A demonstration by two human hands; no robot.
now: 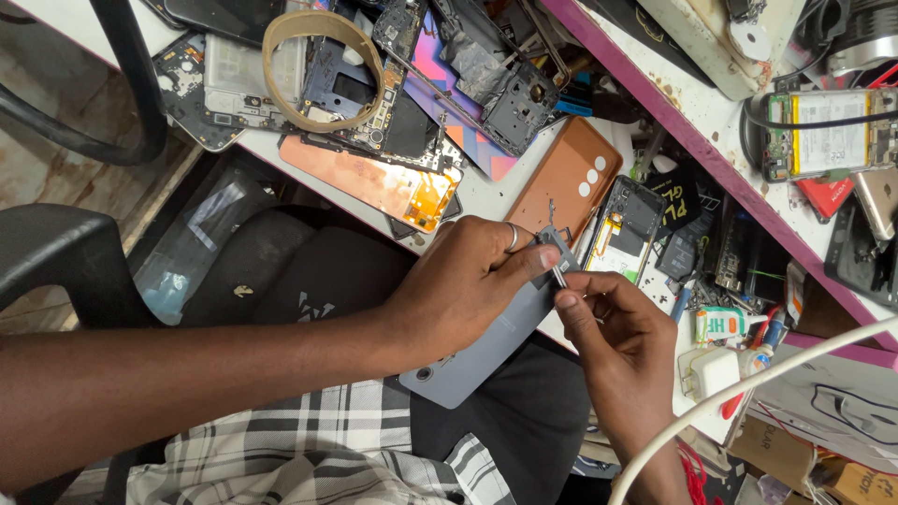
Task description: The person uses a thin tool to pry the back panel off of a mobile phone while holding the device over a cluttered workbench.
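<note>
The thumb and forefinger of the right hand (613, 323) are pinched narrow around a thin metal tool (557, 271), most likely tweezers, whose tip meets the upper edge of a grey phone (491, 341). The other fingers of that hand curl loosely beneath, and its forearm leaves by the lower edge of the view. The left hand (463, 285) wraps around the same phone from the other side, its thumb pressed flat against the top corner just beside the tool and its fingers folded behind the body; a ring sits on one finger. The grey phone is held back side up, slanting from the hands down toward the lap, above a checked shirt and dark trousers, just off the edge of the white workbench (496, 192). Near the hands on the bench lie an orange-brown back cover (566, 178) with three pale dots and, beside it, an opened phone frame (622, 229) with its inner parts showing. Further out, a heap of stripped phone boards and frames is topped by a tan loop of tape (323, 70), with an orange panel (374, 178) lying at its near side. To the right, past a pink-edged shelf (673, 131), another opened phone (828, 131) lies face up. A white cable (748, 388) crosses the lower right corner, and a black chair (56, 257) stands at the left.
</note>
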